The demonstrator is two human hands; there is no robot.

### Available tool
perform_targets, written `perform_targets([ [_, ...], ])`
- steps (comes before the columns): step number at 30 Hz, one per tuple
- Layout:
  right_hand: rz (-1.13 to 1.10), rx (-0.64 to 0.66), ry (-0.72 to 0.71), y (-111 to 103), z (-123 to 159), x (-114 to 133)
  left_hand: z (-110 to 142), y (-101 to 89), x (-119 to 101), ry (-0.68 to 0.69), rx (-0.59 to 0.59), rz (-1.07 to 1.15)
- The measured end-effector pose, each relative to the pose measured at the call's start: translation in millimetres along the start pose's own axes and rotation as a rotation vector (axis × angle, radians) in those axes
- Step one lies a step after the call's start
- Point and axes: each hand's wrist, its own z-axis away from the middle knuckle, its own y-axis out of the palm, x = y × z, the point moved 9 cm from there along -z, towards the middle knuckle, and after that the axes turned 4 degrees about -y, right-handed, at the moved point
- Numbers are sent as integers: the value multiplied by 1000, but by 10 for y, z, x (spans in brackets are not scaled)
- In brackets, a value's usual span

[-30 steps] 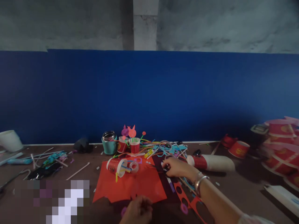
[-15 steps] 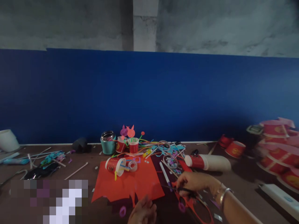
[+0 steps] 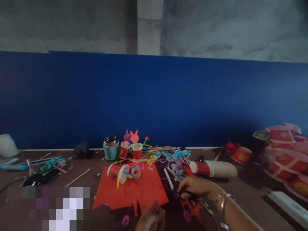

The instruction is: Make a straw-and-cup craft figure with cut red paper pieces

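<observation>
My right hand (image 3: 193, 187) is closed round a pair of dark scissors (image 3: 179, 193) whose blades point left, just right of a large red paper sheet (image 3: 130, 191). There are bracelets on that wrist. My left hand (image 3: 151, 218) sits at the bottom edge with its fingers curled, close to the sheet's ragged lower edge; what it holds is hidden. A tipped red paper cup (image 3: 116, 171) and a tape roll (image 3: 135, 172) lie on the sheet. A white pen (image 3: 168, 178) lies beside my right hand.
A teal jar (image 3: 110, 148) and two upright red cups (image 3: 133, 150) with paper figures stand behind, among coloured straws. A stack of lying cups (image 3: 213, 169) is to the right, more red cups (image 3: 284, 154) at far right. A blue wall panel runs behind the table.
My right hand drew back from the clutter beyond the sheet toward me with the scissors in it. My left hand shifted slightly right along the bottom edge.
</observation>
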Motion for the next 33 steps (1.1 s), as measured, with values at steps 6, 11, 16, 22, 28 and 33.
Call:
perform_targets([
  [6,-107,147,22,107,-154,-157,-15,72,-81,134,104,48],
  [11,-171,203,-41,229,-227,-65,-18,56,-194,281,100,56],
  [16,-205,233,-67,310,-300,75,-36,-22,-265,323,40,87],
  [22,-234,242,-126,321,-354,101,-89,-89,-289,320,9,89],
  [28,-218,244,-94,316,-408,-16,-119,-144,-294,342,19,48],
  [33,-141,225,-50,288,-499,-19,-117,-168,-291,363,-2,59],
])
